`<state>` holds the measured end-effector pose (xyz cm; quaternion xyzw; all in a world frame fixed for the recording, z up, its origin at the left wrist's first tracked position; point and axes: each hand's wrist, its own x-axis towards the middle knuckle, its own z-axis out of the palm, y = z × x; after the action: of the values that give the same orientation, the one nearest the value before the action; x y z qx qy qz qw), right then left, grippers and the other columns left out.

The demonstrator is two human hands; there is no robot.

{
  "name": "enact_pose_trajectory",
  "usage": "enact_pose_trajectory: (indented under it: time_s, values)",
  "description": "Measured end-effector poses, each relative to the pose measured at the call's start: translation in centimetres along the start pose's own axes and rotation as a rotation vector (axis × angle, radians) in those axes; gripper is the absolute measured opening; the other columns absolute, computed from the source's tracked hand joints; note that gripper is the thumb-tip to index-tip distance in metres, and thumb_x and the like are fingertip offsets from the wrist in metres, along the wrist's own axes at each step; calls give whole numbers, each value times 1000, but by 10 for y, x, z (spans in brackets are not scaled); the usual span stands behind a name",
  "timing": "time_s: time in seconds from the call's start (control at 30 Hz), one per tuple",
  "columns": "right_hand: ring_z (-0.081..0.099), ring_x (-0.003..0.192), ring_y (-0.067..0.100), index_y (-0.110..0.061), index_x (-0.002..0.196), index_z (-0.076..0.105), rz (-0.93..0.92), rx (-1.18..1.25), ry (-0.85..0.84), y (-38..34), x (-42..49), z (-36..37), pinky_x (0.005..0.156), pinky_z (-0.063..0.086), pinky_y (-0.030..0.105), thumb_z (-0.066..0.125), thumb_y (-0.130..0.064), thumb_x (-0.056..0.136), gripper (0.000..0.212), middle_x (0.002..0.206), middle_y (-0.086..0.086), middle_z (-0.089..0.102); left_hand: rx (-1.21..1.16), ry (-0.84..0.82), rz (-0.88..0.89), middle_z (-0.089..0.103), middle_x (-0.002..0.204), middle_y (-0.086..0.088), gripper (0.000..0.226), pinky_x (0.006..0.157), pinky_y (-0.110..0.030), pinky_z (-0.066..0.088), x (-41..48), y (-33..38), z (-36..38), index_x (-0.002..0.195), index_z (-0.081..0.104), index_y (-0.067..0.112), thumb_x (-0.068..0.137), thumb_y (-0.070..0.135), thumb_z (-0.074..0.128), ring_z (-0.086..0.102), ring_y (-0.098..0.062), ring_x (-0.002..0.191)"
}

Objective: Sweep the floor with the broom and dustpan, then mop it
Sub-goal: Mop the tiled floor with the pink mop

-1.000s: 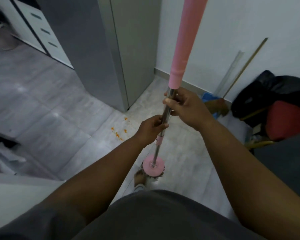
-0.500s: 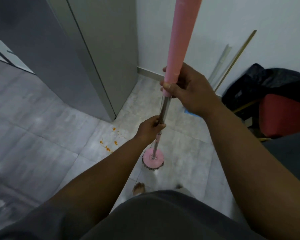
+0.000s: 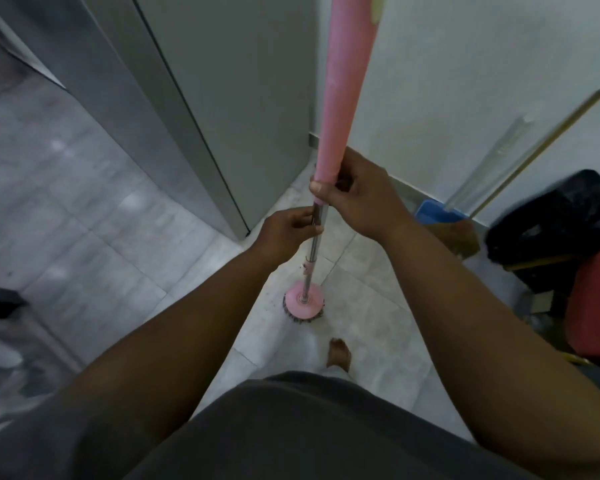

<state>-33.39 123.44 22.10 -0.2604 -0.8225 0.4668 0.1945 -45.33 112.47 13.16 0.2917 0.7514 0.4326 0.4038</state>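
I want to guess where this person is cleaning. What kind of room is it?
Probably a home's kitchen or utility corner: a grey tiled floor, a tall grey unit like a fridge, and a blue dustpan and broom stick against the white wall, near the mop.

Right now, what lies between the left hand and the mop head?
Head view: only bare steel shaft with a small pink collar, running from the left hand down to the mop head.

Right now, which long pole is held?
The pink-sleeved steel mop pole: left hand and right hand grip it. The yellowish stick and clear plastic strip lean on the white wall.
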Motion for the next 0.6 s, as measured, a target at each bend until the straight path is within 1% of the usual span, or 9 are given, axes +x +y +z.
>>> enact_pose_trajectory:
  time_s: [0.1, 0.23, 0.33, 0.4, 0.53, 0.6]
  values:
    - [66, 84, -4, -36, 103, 57, 25, -1, -55, 15, 15, -6, 70, 48, 7, 70, -44, 83, 25, 92, -15, 69, 3, 67, 4, 73, 109, -2, 29, 99, -37, 53, 13, 10, 9, 115, 72, 17, 86, 16, 75, 69, -14, 102]
    - [65, 86, -5, -30, 107, 58, 29, -43, -136, 29, 24, -11, 66, 43, -1, 69, -43, 85, 27, 93, -16, 68, 3, 92, -28, 73, 109, 3, 23, 99, -37, 53, 27, 11, 20, 111, 73, 20, 88, 18, 73, 68, -13, 104]
    - [65, 89, -1, -26, 113, 60, 48, -65, -171, 35, 27, -16, 66, 41, 1, 68, -44, 86, 33, 97, -12, 68, 32, 81, -33, 71, 110, 7, 26, 97, -32, 52, 35, 10, 25, 117, 70, 19, 90, 19, 70, 66, -9, 102]
    - [64, 90, -1, -25, 115, 61, 49, -88, -145, 34, 31, -19, 68, 39, 2, 68, -46, 85, 37, 96, -15, 67, 74, 54, -25, 71, 117, 5, 31, 96, -30, 52, 41, 11, 26, 121, 69, 20, 90, 23, 70, 65, -10, 104]
    - [59, 80, -12, -31, 104, 59, 21, -134, -81, 26, 38, -25, 63, 38, -4, 70, -51, 81, 32, 84, -26, 60, 85, -1, 19, 69, 123, 4, 41, 99, -29, 49, 50, 15, 23, 128, 64, 20, 89, 29, 72, 64, -10, 112]
    - [58, 72, -15, -30, 97, 59, -7, -184, -71, 22, 37, -25, 64, 40, -2, 72, -46, 80, 27, 78, -26, 60, 120, -49, 34, 68, 124, 3, 41, 99, -29, 49, 52, 15, 20, 128, 63, 20, 89, 31, 71, 63, -11, 113]
